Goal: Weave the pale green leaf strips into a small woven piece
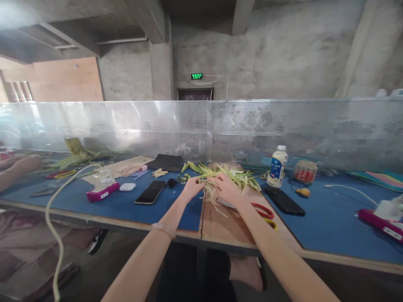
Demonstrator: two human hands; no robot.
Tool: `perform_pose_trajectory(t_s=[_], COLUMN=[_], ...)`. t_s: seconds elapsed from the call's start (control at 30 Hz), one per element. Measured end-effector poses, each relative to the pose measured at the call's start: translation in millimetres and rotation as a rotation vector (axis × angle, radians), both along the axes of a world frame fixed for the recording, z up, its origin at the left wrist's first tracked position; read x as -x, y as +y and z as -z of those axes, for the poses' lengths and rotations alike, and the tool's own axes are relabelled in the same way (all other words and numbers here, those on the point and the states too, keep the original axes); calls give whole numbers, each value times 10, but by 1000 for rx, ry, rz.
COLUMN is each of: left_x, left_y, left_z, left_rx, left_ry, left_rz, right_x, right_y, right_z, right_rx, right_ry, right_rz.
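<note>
Many pale green, leafy strips (247,178) lie in a loose heap on the worktop (185,218), partly over a tan board (226,228). The heap's long axis runs roughly left to right, nearly parallel to the mesh partition (151,126) behind; single strips point various ways, and a few thin ones trail below the hands towards the person.

At the heap's near side, the left hand (192,188) seems to pinch a thin strip between curled fingers and thumb. Beside it, the right hand (224,186) bends its fingers down over more strips; I cannot tell how firmly they close. I'd judge the step in hand to be fine fingerwork on those thin strips, and moving one calls for a light grip, clear of the tangle.

Under the right forearm, scissors (262,206) show red and yellow handles. Further right are a black phone (285,201), a bottle (277,165) and a jar (305,172). Leftward lie another phone (150,192), a white case (127,187) and, farther off, a co-worker's hand (30,162).
</note>
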State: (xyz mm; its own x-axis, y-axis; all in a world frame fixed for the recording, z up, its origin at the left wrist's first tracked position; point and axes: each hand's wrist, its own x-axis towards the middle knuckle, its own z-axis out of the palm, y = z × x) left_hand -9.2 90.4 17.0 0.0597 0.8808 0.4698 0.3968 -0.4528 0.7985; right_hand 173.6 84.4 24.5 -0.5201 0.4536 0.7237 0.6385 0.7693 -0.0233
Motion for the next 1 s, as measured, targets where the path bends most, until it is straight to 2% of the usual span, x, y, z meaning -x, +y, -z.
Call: perform_pose_trajectory(t_s=[0.1,0.23,0.4,0.63,1.0], left_x=[40,55,57,48,55], left_y=[69,110,95,127,131], left_z=[46,75,68,88,93], left_rx=[12,17,26,31,45], left_ry=[-27,-22,-50,-23,-21], left_rz=[-48,-10,-49,-53,-13], right_x=[21,62,163,276,277], right_y=[27,17,-108,-99,-49], right_z=[34,41,36,100,155], right_rx=[32,50,72,23,68], right_ry=[-143,-128,-153,-291,-269], right_rz=[-27,-15,-51,-139,-154])
